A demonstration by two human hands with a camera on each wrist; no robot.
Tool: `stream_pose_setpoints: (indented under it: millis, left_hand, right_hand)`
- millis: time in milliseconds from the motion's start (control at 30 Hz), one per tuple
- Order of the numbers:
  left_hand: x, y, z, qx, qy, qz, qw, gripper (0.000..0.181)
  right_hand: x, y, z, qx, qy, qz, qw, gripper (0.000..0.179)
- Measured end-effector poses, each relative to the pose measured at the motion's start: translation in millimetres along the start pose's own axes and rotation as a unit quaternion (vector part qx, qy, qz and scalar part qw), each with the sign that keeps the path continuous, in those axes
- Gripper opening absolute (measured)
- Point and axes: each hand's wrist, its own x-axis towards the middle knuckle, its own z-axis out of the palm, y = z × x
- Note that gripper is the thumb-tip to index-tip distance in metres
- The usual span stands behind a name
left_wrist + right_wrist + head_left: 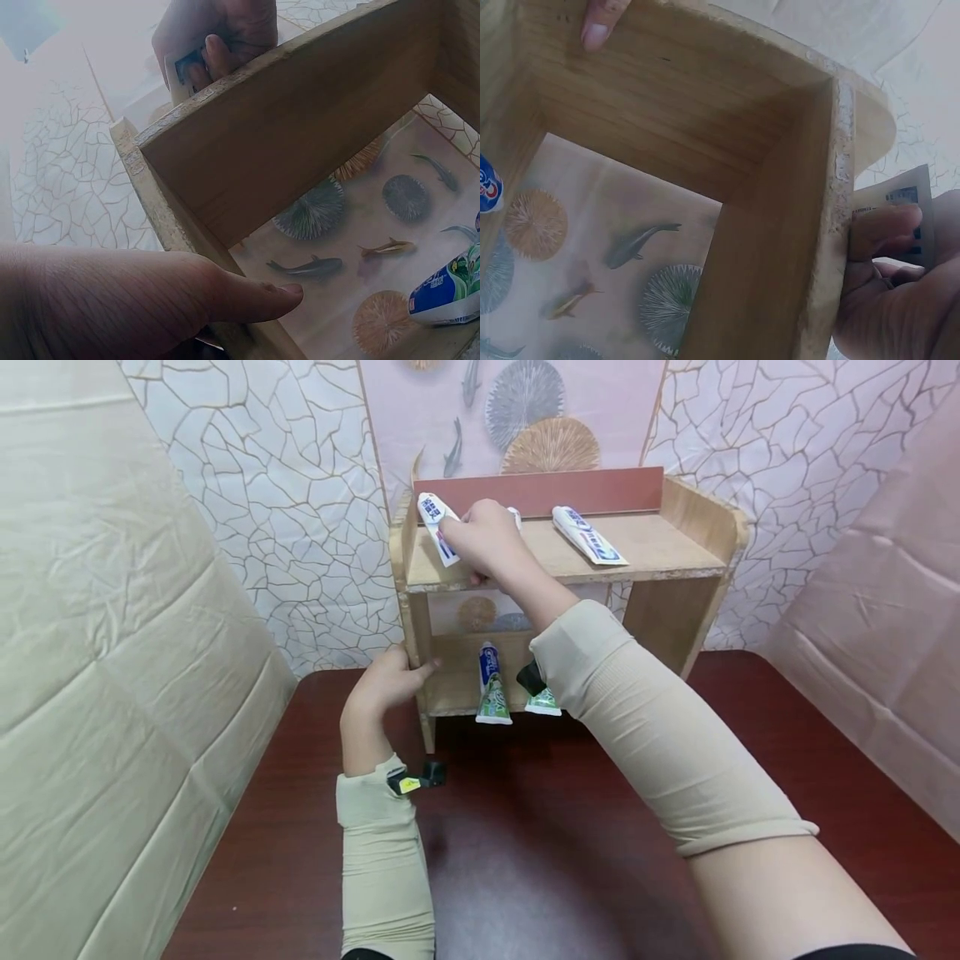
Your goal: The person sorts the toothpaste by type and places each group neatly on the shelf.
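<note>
A small wooden shelf [678, 547] stands on the table. My left hand [382, 685] holds its left side panel, thumb [255, 298] on the inner side and the other fingers mostly hidden outside. Over the upper board, my right hand [487, 535] grips a white toothpaste tube [437, 529] at the left; its flat end [922, 195] shows beside the curled fingers. A second white tube [515, 515] is mostly hidden behind that hand. Further right lies another white toothpaste tube [588, 537], tilted across the board.
On the lower board lie a blue-and-green toothpaste tube [492, 685] and another green tube [543, 702], partly covered by the right wrist camera [531, 677]. A reddish back strip [540, 493] borders the upper board. Dark red tabletop [525, 843] extends in front, with cloth-covered walls [97, 652] at the sides.
</note>
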Motion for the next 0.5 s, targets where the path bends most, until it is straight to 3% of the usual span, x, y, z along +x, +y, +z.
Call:
stream_pose_setpoints:
  millis: [133,233,367,500]
  left_hand:
    - [-1.2,-0.1,-1.0,0.001,0.002,-0.001,1.0,0.059]
    - [-0.9,-1.0,-1.5,-0.002,0.003,-0.003,1.0,0.06]
    - [0.9,-1.7,0.6,-0.006,0.003,0.002,1.0,0.059]
    - [1.5,-0.8,3.3,-0.014,0.003,0.003,0.9999,0.059]
  right_hand:
    - [4.8,-2.1,4.0,-0.033,0.007,-0.017,0.9993,0.03]
    - [6.8,-4.7,7.4,-0.104,0.005,-0.039,0.9938,0.022]
    - [5.9,-8.6,12.7,-0.223,-0.009,-0.075,0.972,0.023]
    - [3.1,-12.0,18.4,-0.303,-0.015,-0.1,0.9477,0.034]
